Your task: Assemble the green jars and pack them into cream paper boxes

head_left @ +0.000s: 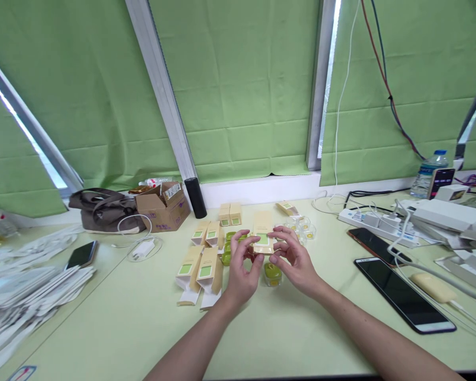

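Note:
Between both hands is a small cream cardboard box [263,241] with a green label, lifted above the table. My left hand [241,264] grips its left side, and my right hand [295,259] has its fingers closed on the right side. Below the box stands a clear jar with a green lid [273,275]. More green lids [227,258] show to the left, partly behind my left hand. Several matching cartons [187,269] with open white flaps lie to the left. Clear round jars with yellow centres [304,228] are grouped behind my right hand.
Two upright cream boxes [230,214] and a black cylinder [195,197] stand at the back. Left are a brown cardboard box [162,206], a bag [103,211] and stacked white packets [35,296]. Phones [402,296], cables and a power strip [376,225] occupy the right.

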A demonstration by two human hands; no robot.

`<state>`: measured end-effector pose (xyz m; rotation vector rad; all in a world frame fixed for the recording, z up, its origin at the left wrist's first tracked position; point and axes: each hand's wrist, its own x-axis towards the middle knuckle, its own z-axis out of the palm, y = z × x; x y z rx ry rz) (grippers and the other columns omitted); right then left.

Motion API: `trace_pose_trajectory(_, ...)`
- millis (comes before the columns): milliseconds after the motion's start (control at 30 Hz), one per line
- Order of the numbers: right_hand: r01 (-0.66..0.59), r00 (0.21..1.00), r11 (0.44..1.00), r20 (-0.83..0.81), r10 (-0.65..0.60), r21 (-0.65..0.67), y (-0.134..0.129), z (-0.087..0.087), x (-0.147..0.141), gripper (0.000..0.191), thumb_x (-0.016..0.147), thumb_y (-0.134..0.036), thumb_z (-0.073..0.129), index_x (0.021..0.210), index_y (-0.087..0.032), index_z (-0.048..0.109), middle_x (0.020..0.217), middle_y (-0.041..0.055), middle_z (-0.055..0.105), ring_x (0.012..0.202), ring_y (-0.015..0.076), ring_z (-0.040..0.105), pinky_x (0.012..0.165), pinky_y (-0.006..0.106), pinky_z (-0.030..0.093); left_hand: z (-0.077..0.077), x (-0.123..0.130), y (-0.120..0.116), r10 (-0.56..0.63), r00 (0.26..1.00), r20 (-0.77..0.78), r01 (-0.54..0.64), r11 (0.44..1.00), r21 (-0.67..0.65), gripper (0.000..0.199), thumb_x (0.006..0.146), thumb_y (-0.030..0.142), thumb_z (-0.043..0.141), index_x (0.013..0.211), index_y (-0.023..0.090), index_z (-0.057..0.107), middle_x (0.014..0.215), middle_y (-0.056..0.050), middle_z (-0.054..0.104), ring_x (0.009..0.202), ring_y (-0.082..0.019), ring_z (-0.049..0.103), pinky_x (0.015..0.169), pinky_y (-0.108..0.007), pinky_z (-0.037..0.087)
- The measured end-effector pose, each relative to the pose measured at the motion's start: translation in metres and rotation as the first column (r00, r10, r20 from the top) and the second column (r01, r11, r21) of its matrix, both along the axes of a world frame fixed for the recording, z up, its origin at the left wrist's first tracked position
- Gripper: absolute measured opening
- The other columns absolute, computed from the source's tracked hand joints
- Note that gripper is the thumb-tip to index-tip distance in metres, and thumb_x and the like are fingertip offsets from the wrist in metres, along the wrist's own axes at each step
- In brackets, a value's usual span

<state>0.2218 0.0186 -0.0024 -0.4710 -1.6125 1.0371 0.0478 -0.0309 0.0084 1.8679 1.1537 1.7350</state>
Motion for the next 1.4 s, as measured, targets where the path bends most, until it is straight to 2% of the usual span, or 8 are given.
trace_pose_trajectory(333,-0.016,0.999,0.999,-0.04,0.015,-0.032,-0.0008,0.0005,-0.0022,0.033,0.096,-0.04,0.074,0.128,-0.035,0.068,0.145,0.0077,0.039,0.084,0.0109,0.066,0.084,0.035,0.062,-0.0035,0.0015,0.0029,0.009,1.0,0.009,-0.009,0.999,0.04,0.021,0.1,0.029,0.064,0.121,0.026,0.064,0.142,-0.012,0.041,0.111,-0.021,0.063,0.081,-0.032,0.058)
trace_pose_trajectory(900,0.003,0.999,0.999,-0.052,-0.005,-0.034,-0.0012,-0.0014,-0.0064,0.025,0.099,-0.042,0.067,0.122,-0.032,0.071,0.135,0.0075,0.043,0.077,0.0105,0.067,0.076,0.034,0.064,-0.0094,0.0011,0.0077,0.06,0.998,0.036,-0.063,0.995,0.077,0.01,0.099,0.029,0.066,0.104,0.021,0.07,0.134,-0.011,0.048,0.107,-0.02,0.064,0.075,-0.03,0.057)
trace_pose_trajectory(1000,0.012,0.999,0.999,-0.044,-0.013,-0.03,-0.0005,-0.0024,-0.0059,0.027,0.099,-0.043,0.067,0.124,-0.033,0.07,0.136,0.0078,0.043,0.079,0.0112,0.068,0.078,0.034,0.064,-0.0099,0.0011,0.0082,0.068,0.997,0.024,-0.07,0.995,0.073,0.012,0.1,0.029,0.065,0.107,0.022,0.07,0.133,-0.011,0.047,0.106,-0.019,0.065,0.076,-0.03,0.059)
trace_pose_trajectory(1167,0.001,1.0,1.0,-0.017,-0.001,-0.026,-0.0006,-0.0028,-0.0027,0.034,0.1,-0.043,0.067,0.133,-0.036,0.068,0.146,0.0083,0.039,0.091,0.0144,0.072,0.094,0.039,0.063,-0.0086,0.0005,0.0063,0.126,0.991,-0.055,-0.121,0.989,0.083,0.02,0.101,0.032,0.063,0.12,0.027,0.067,0.137,-0.011,0.045,0.114,-0.022,0.063,0.083,-0.033,0.061)
trace_pose_trajectory(1233,-0.01,1.0,0.999,0.001,0.01,-0.038,-0.0008,-0.0027,-0.0017,0.037,0.1,-0.044,0.067,0.137,-0.037,0.066,0.154,0.0088,0.036,0.1,0.0178,0.073,0.101,0.043,0.061,-0.0082,-0.0003,0.0052,0.151,0.982,-0.113,-0.144,0.987,0.066,0.026,0.101,0.033,0.063,0.127,0.028,0.063,0.14,-0.01,0.044,0.108,-0.019,0.066,0.089,-0.037,0.061)
trace_pose_trajectory(1333,-0.034,0.999,0.998,-0.001,0.034,-0.046,-0.0016,-0.0018,-0.0014,0.042,0.1,-0.046,0.067,0.142,-0.039,0.064,0.165,0.0072,0.03,0.123,0.026,0.068,0.114,0.049,0.054,-0.0076,-0.0015,0.0037,0.209,0.952,-0.225,-0.202,0.978,0.056,0.037,0.102,0.034,0.062,0.138,0.031,0.056,0.142,-0.011,0.046,0.091,-0.015,0.067,0.095,-0.044,0.059)
trace_pose_trajectory(1400,-0.057,0.998,0.997,-0.023,0.056,-0.051,-0.0025,-0.0008,-0.0021,0.049,0.1,-0.047,0.067,0.148,-0.041,0.058,0.171,0.005,0.026,0.137,0.0303,0.06,0.121,0.053,0.047,-0.0072,-0.0019,0.003,0.274,0.917,-0.29,-0.26,0.962,0.085,0.041,0.102,0.036,0.061,0.142,0.031,0.054,0.143,-0.012,0.049,0.093,-0.018,0.066,0.098,-0.048,0.056)
